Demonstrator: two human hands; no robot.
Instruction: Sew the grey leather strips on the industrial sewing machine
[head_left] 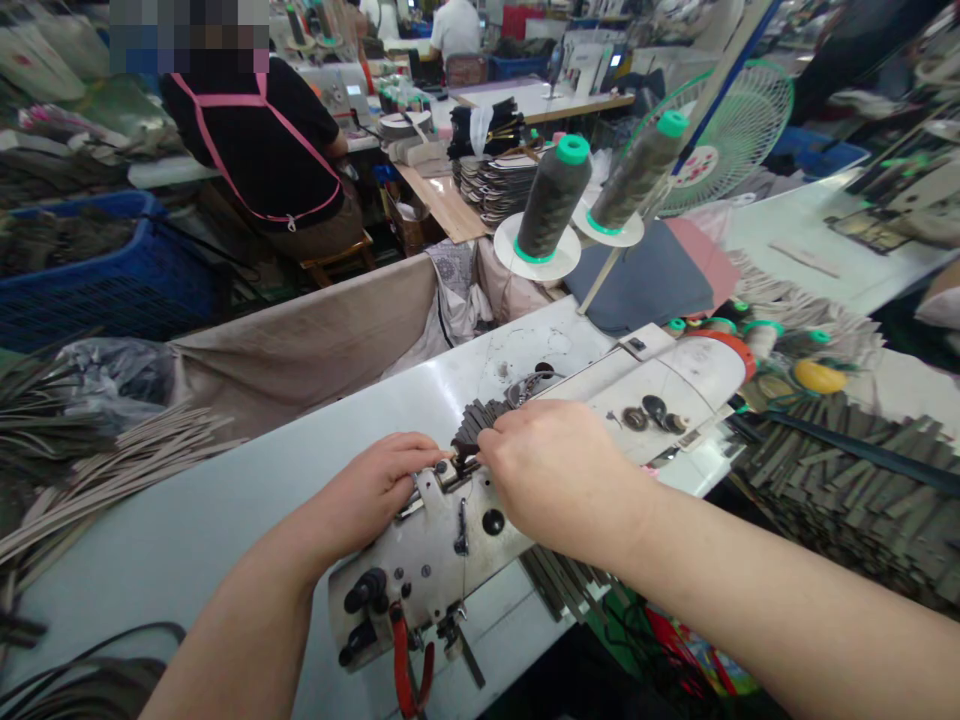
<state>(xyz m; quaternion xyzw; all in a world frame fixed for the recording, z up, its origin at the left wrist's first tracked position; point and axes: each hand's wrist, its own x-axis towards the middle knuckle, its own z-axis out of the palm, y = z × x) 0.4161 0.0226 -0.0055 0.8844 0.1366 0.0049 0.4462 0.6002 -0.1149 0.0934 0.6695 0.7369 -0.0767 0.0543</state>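
Note:
A white industrial sewing machine (442, 560) lies diagonally before me on the pale table. My left hand (386, 485) rests against its far side, fingers together and fingertips by the small metal parts near the needle area; what they pinch, if anything, is hidden. Across the machine arm reaches my right hand (551, 465), closed, its fingertips at the same spot. Whatever it grips cannot be made out. Just beyond the fingers sits a bunch of short dark grey strips (480, 420). Red-handled cutters or pliers (405, 660) hang at the machine's near end.
Two thread cones (553, 200) stand on a holder behind the machine, with a green fan (720, 140) beyond. Piles of grey strips (862, 500) lie at right, pale strips (112, 490) at left. A blue basket (105, 260) and a seated person (262, 140) are farther back.

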